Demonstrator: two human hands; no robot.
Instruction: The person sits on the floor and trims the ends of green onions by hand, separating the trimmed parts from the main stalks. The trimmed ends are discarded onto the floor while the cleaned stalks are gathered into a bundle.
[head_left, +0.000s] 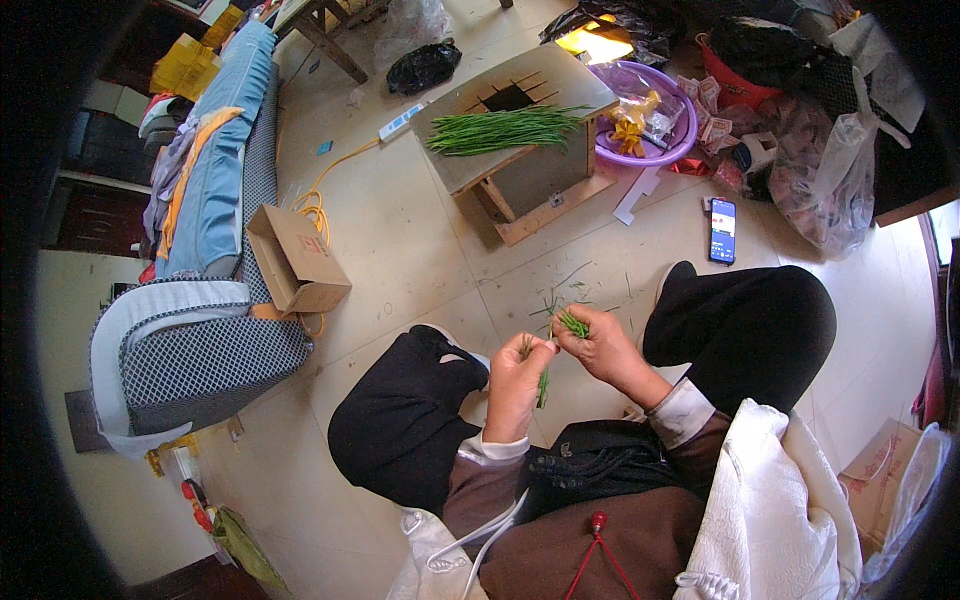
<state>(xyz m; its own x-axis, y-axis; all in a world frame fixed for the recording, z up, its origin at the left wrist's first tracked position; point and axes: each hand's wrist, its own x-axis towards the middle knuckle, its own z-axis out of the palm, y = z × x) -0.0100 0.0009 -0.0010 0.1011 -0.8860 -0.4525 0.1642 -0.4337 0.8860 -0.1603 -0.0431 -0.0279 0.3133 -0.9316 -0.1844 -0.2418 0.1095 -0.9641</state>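
In front of my lap, my left hand (514, 390) and my right hand (602, 349) meet, their fingertips almost touching. My right hand grips a small bunch of green stalks (574, 324), seemingly chives. More stalks (542, 390) hang below my left hand, whose fingers pinch some thin ends. Short green scraps (577, 286) lie scattered on the floor tiles just beyond my hands. Farther out, a larger pile of long green stalks (502, 129) rests across the top of a low box-like stand (459, 166), which has a dark grated opening.
A lit phone (722, 231) is on the floor to the right. Behind it are a purple basin (652, 154) and plastic bags (821, 195). Left of centre, an opened cardboard box (304, 262) stands by a sofa (214, 367). A yellow cord (337, 166) runs to a power strip (401, 122).
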